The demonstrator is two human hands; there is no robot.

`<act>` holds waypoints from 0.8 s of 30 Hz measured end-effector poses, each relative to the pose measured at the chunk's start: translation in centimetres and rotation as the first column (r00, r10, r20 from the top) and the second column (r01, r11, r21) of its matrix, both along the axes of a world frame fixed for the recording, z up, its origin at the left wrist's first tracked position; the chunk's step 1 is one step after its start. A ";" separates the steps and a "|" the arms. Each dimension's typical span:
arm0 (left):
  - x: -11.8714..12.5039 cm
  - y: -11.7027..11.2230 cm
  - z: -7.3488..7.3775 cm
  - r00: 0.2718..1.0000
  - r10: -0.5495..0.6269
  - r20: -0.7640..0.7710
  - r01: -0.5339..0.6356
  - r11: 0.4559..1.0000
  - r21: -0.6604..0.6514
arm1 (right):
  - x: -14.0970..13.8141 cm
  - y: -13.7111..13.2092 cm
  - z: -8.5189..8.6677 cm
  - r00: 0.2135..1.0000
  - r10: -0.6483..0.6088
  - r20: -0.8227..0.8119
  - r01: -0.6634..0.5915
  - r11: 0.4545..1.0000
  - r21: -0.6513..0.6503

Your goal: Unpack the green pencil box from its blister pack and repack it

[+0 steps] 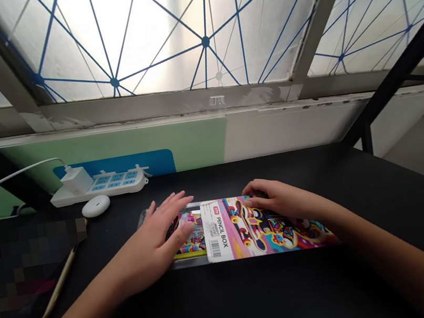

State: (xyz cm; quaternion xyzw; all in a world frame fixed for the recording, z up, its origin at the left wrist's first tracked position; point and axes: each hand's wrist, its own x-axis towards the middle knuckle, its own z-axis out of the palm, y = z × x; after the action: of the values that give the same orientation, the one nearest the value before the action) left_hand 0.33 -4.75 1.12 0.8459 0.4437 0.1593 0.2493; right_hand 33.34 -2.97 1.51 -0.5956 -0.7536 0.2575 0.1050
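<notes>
A colourful pencil box [192,231] lies flat on the black table in front of me, in clear plastic at its left end. Around its middle and right part is a printed cardboard sleeve [246,228] with a white "PENCIL BOX" label and a skateboard picture. My left hand [158,239] is over the left end, fingers stretched out and thumb apart; I cannot tell how firmly it touches. My right hand [276,200] grips the sleeve's far edge, with its thumb on top and its other fingers curled behind. The sleeve's right end is partly hidden by my right forearm.
A white power strip [120,182] with a charger [76,180] plugged in stands along the wall, at the back left. Before it lies a white round case [96,206]. A blurred-out item with a tan edge [57,294] is at left. Black frame bars slant at both sides.
</notes>
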 end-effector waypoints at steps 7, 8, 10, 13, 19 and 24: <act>1.2 -0.1 -0.1 0.996 0.038 -0.076 -0.037 0.999 0.016 | -0.1 -0.1 0.7 0.999 -0.049 0.017 0.050 0.997 -0.062; 1.3 -0.2 -0.1 0.989 0.019 -0.145 -0.015 0.999 0.031 | 0.0 -0.2 0.8 0.997 -0.077 0.007 0.078 0.990 -0.117; 1.2 -0.2 -0.1 0.969 -0.004 -0.249 0.018 0.998 0.054 | 0.7 -0.2 1.0 0.993 -0.113 -0.019 0.105 0.965 -0.240; 0.5 0.1 0.1 0.947 -0.001 -0.322 0.020 0.998 0.056 | 2.8 0.3 1.0 0.995 -0.097 -0.034 0.081 0.943 -0.324; -1.7 1.3 0.3 0.926 0.056 -0.373 -0.043 0.998 0.042 | 6.7 1.5 0.6 1.000 0.005 -0.004 -0.006 0.937 -0.350; -2.1 1.5 -0.1 0.928 0.094 -0.361 -0.067 0.994 0.086 | 6.8 1.4 0.6 0.998 0.062 -0.027 -0.067 0.942 -0.327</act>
State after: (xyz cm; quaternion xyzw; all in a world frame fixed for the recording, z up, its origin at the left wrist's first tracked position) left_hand -1.73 -3.25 1.04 0.8502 0.5107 0.0257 0.1252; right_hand 40.16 -1.59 2.13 -0.5778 -0.7184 0.3874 0.0020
